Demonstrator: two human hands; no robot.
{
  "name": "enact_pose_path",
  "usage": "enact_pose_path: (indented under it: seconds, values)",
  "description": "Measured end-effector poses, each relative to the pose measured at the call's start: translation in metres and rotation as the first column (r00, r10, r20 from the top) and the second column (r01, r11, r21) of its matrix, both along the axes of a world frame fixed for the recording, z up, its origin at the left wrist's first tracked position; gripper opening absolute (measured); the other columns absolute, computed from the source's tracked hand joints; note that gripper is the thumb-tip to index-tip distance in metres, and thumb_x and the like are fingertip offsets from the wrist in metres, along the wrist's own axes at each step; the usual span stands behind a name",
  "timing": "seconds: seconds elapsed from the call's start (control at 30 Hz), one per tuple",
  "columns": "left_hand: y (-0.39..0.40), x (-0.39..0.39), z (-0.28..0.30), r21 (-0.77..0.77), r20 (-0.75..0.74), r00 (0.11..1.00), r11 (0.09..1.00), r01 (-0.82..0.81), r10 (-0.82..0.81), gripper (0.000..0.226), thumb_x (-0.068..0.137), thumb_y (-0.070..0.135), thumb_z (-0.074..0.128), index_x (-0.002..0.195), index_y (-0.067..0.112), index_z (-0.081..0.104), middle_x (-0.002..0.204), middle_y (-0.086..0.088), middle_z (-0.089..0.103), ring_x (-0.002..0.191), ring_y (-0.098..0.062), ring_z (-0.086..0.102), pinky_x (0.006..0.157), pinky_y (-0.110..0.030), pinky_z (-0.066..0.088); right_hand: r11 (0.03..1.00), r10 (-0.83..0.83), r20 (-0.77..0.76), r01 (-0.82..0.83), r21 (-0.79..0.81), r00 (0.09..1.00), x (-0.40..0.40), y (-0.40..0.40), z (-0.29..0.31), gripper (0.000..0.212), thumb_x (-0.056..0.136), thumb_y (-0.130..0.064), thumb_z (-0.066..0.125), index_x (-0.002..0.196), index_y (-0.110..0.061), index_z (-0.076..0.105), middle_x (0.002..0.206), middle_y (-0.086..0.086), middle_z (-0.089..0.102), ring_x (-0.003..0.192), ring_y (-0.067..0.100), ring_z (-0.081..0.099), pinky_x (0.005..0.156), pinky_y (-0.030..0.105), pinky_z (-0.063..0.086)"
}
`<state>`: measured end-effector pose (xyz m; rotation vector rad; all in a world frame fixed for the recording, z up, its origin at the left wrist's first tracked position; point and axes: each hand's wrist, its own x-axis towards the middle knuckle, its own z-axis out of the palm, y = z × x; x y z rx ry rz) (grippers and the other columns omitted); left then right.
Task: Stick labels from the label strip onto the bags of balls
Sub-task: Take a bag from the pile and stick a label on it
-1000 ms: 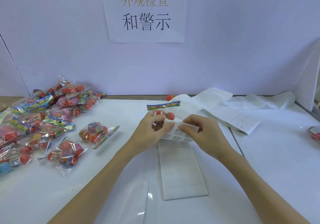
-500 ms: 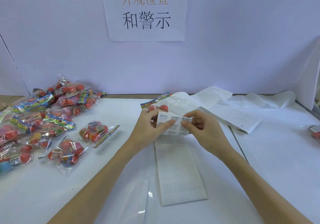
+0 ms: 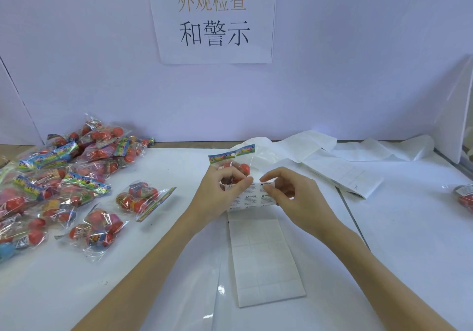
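Above the desk point(image 3: 158, 266), label strip point(image 3: 252, 197) pinched between left hand point(image 3: 217, 197) and right hand point(image 3: 297, 200), left also gripping bag of balls point(image 3: 235, 160).

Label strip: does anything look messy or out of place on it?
Yes. The label strip trails behind the hands into loose, crumpled folds at the table's back edge; the near section lies flat, its labels apparently already peeled off.

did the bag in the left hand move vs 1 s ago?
Yes. The bag of balls, gripped in the left hand, has risen slightly toward the wall sign; its header tilted, then levelled again.
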<state>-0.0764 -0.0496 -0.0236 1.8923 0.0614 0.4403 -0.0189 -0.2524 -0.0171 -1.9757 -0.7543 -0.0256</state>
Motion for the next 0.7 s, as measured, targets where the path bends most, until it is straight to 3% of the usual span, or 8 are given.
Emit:
enact_pose_path:
  seconds: [0.17,0.27,0.4,0.47,0.57,0.7]
  values:
    - [-0.001,0.002,-0.003,0.07,-0.009,0.999,0.997,-0.034,0.034,0.021,0.093,0.029,0.077,0.073,0.034,0.072,0.106,0.024,0.062,0.119,0.016,0.043,0.091,-0.012,0.04,1.0,-0.007,0.04,0.006,0.017,0.999,-0.003,-0.001,0.002,0.017,0.097,-0.02,0.073,0.099,-0.036,0.074,0.088,-0.016,0.072,0.079,0.009,0.069,0.076,0.025,0.057]
    - [-0.003,0.001,-0.003,0.082,-0.004,0.999,0.996,-0.033,0.033,0.018,0.094,0.03,0.076,0.076,0.031,0.073,0.102,0.033,0.063,0.117,0.021,0.041,0.093,-0.009,0.039,0.999,-0.008,0.113,0.004,0.035,0.994,-0.004,-0.001,0.003,0.017,0.097,-0.017,0.073,0.103,-0.032,0.078,0.099,-0.013,0.072,0.088,0.009,0.07,0.079,0.025,0.057]
    - [-0.004,0.002,-0.003,0.043,0.006,0.999,0.998,-0.044,0.044,0.022,0.093,0.029,0.077,0.072,0.033,0.072,0.107,0.017,0.063,0.117,0.012,0.046,0.098,-0.023,0.043,0.998,0.005,0.217,-0.018,0.059,0.976,-0.005,-0.002,0.006,0.017,0.095,-0.01,0.076,0.102,-0.025,0.081,0.103,-0.007,0.066,0.095,0.013,0.068,0.079,0.021,0.055]
    - [-0.004,0.002,-0.001,0.028,0.003,0.999,0.998,-0.05,0.05,0.025,0.093,0.028,0.077,0.07,0.033,0.071,0.104,0.016,0.062,0.114,0.006,0.049,0.094,-0.022,0.043,0.995,-0.013,0.252,-0.012,0.098,0.968,-0.007,-0.001,0.008,0.018,0.093,-0.009,0.077,0.1,-0.025,0.081,0.106,-0.008,0.066,0.099,0.013,0.066,0.081,0.02,0.054]
    - [-0.003,0.002,0.002,-0.029,0.003,0.995,0.995,-0.097,0.097,0.026,0.097,0.035,0.071,0.074,0.024,0.074,0.1,0.016,0.061,0.111,-0.004,0.054,0.086,-0.019,0.041,0.966,-0.061,0.204,0.007,0.258,0.977,-0.01,0.001,0.015,0.018,0.095,-0.011,0.075,0.099,-0.027,0.08,0.108,-0.011,0.068,0.105,0.015,0.068,0.084,0.018,0.052]
    - [0.001,-0.001,0.01,-0.268,0.025,0.998,0.963,-0.041,0.049,0.027,0.108,0.033,0.054,0.101,0.024,0.078,0.114,-0.005,0.067,0.099,-0.011,0.066,0.073,-0.015,0.048,0.922,-0.042,0.005,0.037,0.385,0.999,-0.009,-0.001,0.02,0.024,0.098,-0.006,0.069,0.099,-0.028,0.077,0.101,-0.01,0.077,0.097,0.013,0.072,0.082,0.025,0.056]
